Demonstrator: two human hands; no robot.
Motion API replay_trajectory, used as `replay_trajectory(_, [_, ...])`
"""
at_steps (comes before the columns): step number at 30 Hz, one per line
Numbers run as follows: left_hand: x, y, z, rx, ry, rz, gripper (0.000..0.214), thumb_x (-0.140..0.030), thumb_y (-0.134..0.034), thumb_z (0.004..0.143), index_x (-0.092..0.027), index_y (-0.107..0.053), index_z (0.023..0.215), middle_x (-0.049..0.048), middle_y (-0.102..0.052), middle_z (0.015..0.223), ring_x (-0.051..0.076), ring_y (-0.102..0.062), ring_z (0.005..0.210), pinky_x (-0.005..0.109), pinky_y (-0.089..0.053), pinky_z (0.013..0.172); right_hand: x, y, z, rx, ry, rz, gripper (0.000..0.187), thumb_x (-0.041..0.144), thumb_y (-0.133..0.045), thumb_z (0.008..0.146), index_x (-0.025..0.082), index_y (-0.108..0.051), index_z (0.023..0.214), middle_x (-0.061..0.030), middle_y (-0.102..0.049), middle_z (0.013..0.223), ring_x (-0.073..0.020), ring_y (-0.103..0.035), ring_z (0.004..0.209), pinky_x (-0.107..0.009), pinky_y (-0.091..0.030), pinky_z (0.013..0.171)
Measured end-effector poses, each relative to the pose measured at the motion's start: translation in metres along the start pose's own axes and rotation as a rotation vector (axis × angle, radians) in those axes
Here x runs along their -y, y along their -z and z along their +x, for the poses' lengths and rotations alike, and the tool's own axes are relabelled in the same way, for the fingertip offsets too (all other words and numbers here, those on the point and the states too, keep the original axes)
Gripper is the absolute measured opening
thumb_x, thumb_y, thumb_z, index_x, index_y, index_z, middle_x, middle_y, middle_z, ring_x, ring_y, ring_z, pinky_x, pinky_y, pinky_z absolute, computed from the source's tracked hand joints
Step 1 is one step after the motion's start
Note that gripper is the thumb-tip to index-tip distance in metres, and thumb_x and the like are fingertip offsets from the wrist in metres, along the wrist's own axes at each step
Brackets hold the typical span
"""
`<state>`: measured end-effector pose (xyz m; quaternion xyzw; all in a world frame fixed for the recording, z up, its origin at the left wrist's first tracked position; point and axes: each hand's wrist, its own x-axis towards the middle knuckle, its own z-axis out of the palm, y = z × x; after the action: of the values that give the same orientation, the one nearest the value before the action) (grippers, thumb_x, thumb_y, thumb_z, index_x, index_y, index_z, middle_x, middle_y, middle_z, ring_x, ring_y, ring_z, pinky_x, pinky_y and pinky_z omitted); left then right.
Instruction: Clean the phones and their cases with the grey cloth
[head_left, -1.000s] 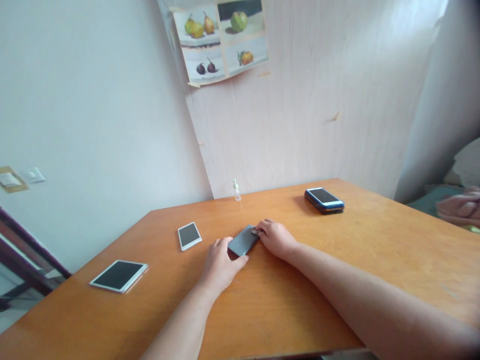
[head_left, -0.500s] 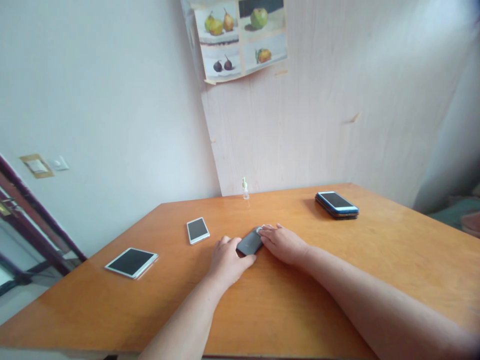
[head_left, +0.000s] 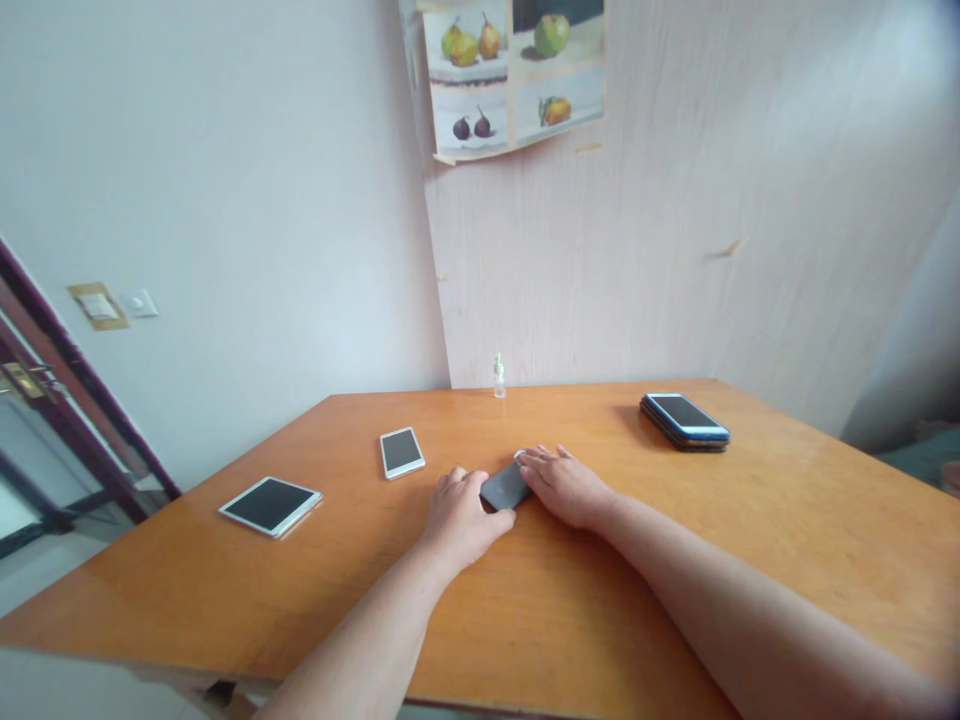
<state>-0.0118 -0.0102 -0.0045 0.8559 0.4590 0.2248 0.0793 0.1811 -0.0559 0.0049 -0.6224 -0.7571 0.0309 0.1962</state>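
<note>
A dark grey phone (head_left: 504, 488) lies at a slant on the wooden table, back side up as far as I can tell. My left hand (head_left: 459, 508) grips its left end, thumb along the near edge and fingers at the far edge. My right hand (head_left: 564, 484) presses down over the phone's right end, fingers close together and nearly flat. A small white piece (head_left: 519, 457) peeks out at those fingertips; its kind is mostly hidden. To the left lie a small white phone (head_left: 402, 453) and a white tablet (head_left: 271, 505), both with dark screens up.
On the table's (head_left: 570, 620) far right sits a stack of phones or tablets (head_left: 685, 420), a blue-edged one on top. A small clear pump bottle (head_left: 499, 378) stands at the back edge near the wall. A fruit picture (head_left: 517, 80) hangs above; a door (head_left: 45, 400) is at left.
The camera view has shifted slightly, so the table things appear a little further right. My right hand covers a bit more of the grey phone and white piece; my left keeps its grip.
</note>
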Motion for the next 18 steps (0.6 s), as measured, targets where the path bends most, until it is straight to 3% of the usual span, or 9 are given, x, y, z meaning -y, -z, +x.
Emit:
replay_trajectory(6, [0.003,-0.004,-0.001,-0.041,0.011,-0.073,0.067,-0.039,-0.066,0.072,-0.016,-0.045,0.130,0.0146,-0.062,0.121,0.029,-0.057,0.113,0.036,-0.041,0.095,0.034,0.000,-0.010,0.038,0.317,0.144,0.046,0.037,-0.025,0.103,0.022,-0.059,0.130,-0.0095,-0.054,0.141,-0.0234,-0.042,0.137,-0.047,-0.027,0.115])
replay_trajectory(8, [0.003,-0.005,-0.001,-0.043,0.020,-0.080,0.069,-0.041,-0.067,0.071,-0.016,-0.044,0.131,0.0142,-0.062,0.119,0.029,-0.057,0.113,0.036,-0.041,0.095,0.027,-0.001,-0.006,0.046,0.271,0.102,0.046,0.038,-0.025,0.103,0.022,-0.058,0.131,-0.0095,-0.055,0.141,-0.0250,-0.042,0.136,-0.050,-0.025,0.115])
replay_trajectory(11, [0.001,-0.004,-0.001,-0.038,0.042,-0.087,0.075,-0.045,-0.071,0.066,-0.016,-0.044,0.130,0.0129,-0.062,0.118,0.029,-0.056,0.114,0.037,-0.041,0.094,0.005,-0.001,0.000,0.029,0.043,-0.010,0.047,0.038,-0.026,0.103,0.018,-0.053,0.136,-0.0134,-0.051,0.143,-0.0289,-0.040,0.137,-0.058,-0.023,0.114])
replay_trajectory(13, [0.001,-0.004,-0.001,-0.030,0.045,-0.090,0.076,-0.046,-0.072,0.065,-0.017,-0.045,0.129,0.0130,-0.061,0.119,0.030,-0.056,0.114,0.037,-0.042,0.094,0.000,0.000,-0.002,0.012,-0.029,-0.047,0.047,0.037,-0.028,0.102,0.015,-0.050,0.138,-0.0164,-0.049,0.145,-0.0302,-0.038,0.139,-0.058,-0.023,0.114])
replay_trajectory(18, [0.008,-0.005,0.000,-0.030,0.017,-0.088,0.062,-0.036,-0.068,0.071,-0.018,-0.047,0.127,0.0123,-0.064,0.115,0.028,-0.058,0.109,0.036,-0.043,0.092,0.038,0.004,-0.020,0.034,0.269,0.093,0.044,0.037,-0.029,0.103,0.017,-0.054,0.133,-0.0143,-0.051,0.143,-0.0251,-0.039,0.138,-0.045,-0.029,0.115])
